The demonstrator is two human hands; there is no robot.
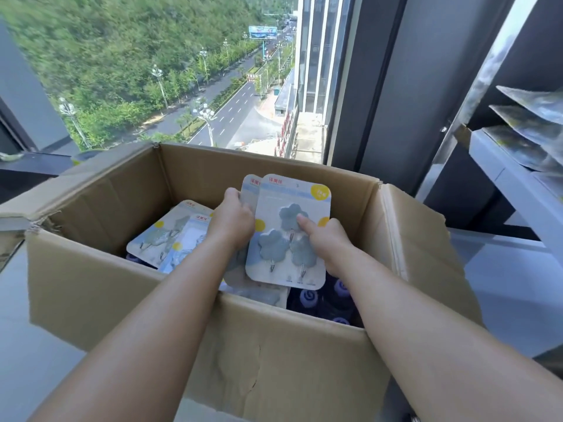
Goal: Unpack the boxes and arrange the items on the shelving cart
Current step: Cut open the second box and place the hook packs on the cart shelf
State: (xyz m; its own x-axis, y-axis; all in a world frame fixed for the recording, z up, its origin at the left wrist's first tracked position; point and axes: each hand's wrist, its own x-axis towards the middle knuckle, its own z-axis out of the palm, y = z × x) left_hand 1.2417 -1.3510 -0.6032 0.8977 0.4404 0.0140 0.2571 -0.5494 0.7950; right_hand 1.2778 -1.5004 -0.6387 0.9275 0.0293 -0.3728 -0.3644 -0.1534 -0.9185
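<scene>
Brown cardboard box (100,269), flaps open, holds loose hook cards (166,236) at far left. At centre, a small stack of hook cards (288,236) is gripped above the box: left hand (233,222) curled round its left edge, right hand (327,243) pinching the right, thumb on the face. Edges are best squared before lifting clear. Shelving cart (505,178), already stocked, stands far right.

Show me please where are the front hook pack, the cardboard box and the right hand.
front hook pack (275,208), head view, bare card left of the top flower hook
cardboard box (274,354), head view, near outer wall
right hand (330,246), head view, back of the hand
</scene>
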